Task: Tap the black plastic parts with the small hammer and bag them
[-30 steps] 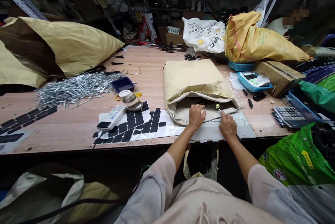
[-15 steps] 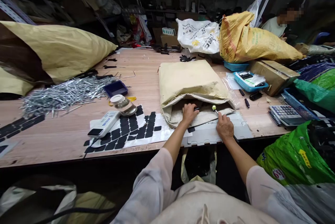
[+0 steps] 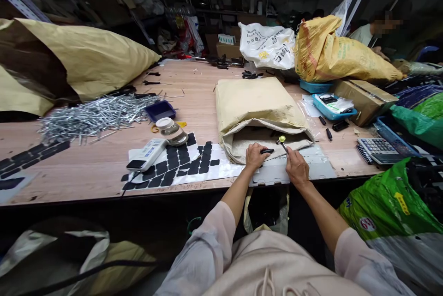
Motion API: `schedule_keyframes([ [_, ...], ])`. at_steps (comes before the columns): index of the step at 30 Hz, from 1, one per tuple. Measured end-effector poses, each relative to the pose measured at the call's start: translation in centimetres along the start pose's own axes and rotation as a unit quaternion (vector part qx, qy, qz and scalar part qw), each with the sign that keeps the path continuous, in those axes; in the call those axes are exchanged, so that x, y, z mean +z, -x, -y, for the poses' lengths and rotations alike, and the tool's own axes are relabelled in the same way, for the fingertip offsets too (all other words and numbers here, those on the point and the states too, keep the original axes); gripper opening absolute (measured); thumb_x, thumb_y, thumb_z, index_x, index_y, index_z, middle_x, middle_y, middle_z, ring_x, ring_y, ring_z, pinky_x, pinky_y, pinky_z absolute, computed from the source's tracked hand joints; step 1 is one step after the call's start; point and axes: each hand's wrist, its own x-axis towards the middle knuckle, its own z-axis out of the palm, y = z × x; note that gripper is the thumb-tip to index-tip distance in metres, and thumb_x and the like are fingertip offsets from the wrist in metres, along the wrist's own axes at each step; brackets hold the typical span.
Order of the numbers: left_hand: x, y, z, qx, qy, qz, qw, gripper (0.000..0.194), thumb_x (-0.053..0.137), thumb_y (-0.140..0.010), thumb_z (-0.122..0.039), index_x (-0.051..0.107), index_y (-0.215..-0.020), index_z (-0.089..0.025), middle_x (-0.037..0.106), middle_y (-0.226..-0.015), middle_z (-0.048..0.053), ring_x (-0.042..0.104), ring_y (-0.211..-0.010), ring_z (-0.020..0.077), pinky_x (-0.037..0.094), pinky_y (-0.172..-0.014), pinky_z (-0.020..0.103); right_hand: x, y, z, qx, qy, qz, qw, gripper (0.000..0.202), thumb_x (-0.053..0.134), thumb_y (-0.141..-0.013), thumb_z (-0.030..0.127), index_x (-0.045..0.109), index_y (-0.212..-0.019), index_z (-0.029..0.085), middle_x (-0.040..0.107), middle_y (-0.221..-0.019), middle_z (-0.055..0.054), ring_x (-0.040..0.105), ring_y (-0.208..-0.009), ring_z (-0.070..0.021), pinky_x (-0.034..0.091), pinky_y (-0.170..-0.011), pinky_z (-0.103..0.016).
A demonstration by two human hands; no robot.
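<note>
In front of the open mouth of a tan paper sack (image 3: 259, 97), my left hand (image 3: 254, 156) is closed around a small black handle-like piece (image 3: 267, 151), its tip pointing right. My right hand (image 3: 296, 166) grips the metal shaft of a small hammer (image 3: 282, 139) with a pale yellow-green face. The hammer's head is raised at the sack's opening, to the right of and above the black piece. Beneath both hands lies a flat grey sheet (image 3: 311, 163) along the table's front edge. The sack's deeper inside is dark.
To the left lie a heap of metal rods (image 3: 100, 116), a blue tray (image 3: 159, 110), a jar (image 3: 172, 130) and black adhesive pads (image 3: 176, 160). On the right are a calculator (image 3: 378, 146), a blue basket (image 3: 332, 105) and a green bag (image 3: 380, 199). A person (image 3: 363, 35) sits at the back right.
My left hand has drawn back out of the sack's mouth with the black piece, which now shows more clearly. My right hand still holds the hammer, its head turned slightly. The view has shifted a little.
</note>
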Motion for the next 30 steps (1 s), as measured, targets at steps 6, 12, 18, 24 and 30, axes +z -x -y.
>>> schedule_keyframes([
  [6,-0.1,0.2,-0.5,-0.008,0.006,0.002,1.000,0.019,0.076,-0.082,-0.037,0.080,-0.100,-0.031,0.066,-0.102,0.003,0.051,-0.109,0.0239,0.039,-0.096,0.037,-0.4,0.9,2.2,-0.009,-0.039,0.010,0.999,0.042,0.043,-0.101,0.020,0.059,-0.140,0.020,0.067,-0.106,-0.008,0.059,-0.099,-0.0208,0.044,-0.077,-0.026],
  [12,-0.4,0.3,-0.9,-0.016,0.009,-0.003,1.000,0.018,0.077,-0.081,-0.034,0.080,-0.099,-0.030,0.068,-0.101,0.002,0.052,-0.110,0.0238,0.040,-0.097,0.037,-0.2,0.8,2.3,0.021,-0.033,0.045,0.998,0.041,0.046,-0.098,0.019,0.063,-0.135,0.021,0.067,-0.101,-0.007,0.059,-0.092,-0.0204,0.043,-0.071,-0.027],
  [18,-0.4,0.4,-0.9,-0.020,0.009,-0.008,1.000,0.016,0.077,-0.081,-0.033,0.079,-0.097,-0.030,0.068,-0.102,0.002,0.052,-0.109,0.0239,0.040,-0.097,0.037,-0.8,0.9,3.4,-0.022,-0.052,0.037,0.998,0.042,0.043,-0.100,0.021,0.061,-0.138,0.021,0.067,-0.103,-0.008,0.059,-0.094,-0.0204,0.043,-0.075,-0.027],
  [24,-0.5,0.4,-0.8,-0.018,0.011,-0.002,1.000,0.020,0.077,-0.080,-0.034,0.079,-0.099,-0.029,0.069,-0.104,0.002,0.052,-0.110,0.0235,0.040,-0.098,0.036,-0.7,0.7,2.9,-0.016,-0.035,0.064,0.997,0.040,0.047,-0.099,0.020,0.063,-0.136,0.024,0.067,-0.102,-0.006,0.059,-0.094,-0.0193,0.041,-0.073,-0.025],
  [30,-0.3,0.4,-0.7,-0.015,0.012,-0.010,1.000,0.016,0.077,-0.080,-0.031,0.079,-0.096,-0.028,0.070,-0.105,0.003,0.052,-0.111,0.0243,0.040,-0.100,0.037,-0.9,-1.8,0.5,0.040,-0.026,0.041,0.998,0.039,0.050,-0.099,0.020,0.064,-0.134,0.024,0.067,-0.105,-0.005,0.058,-0.094,-0.0182,0.039,-0.072,-0.026],
])
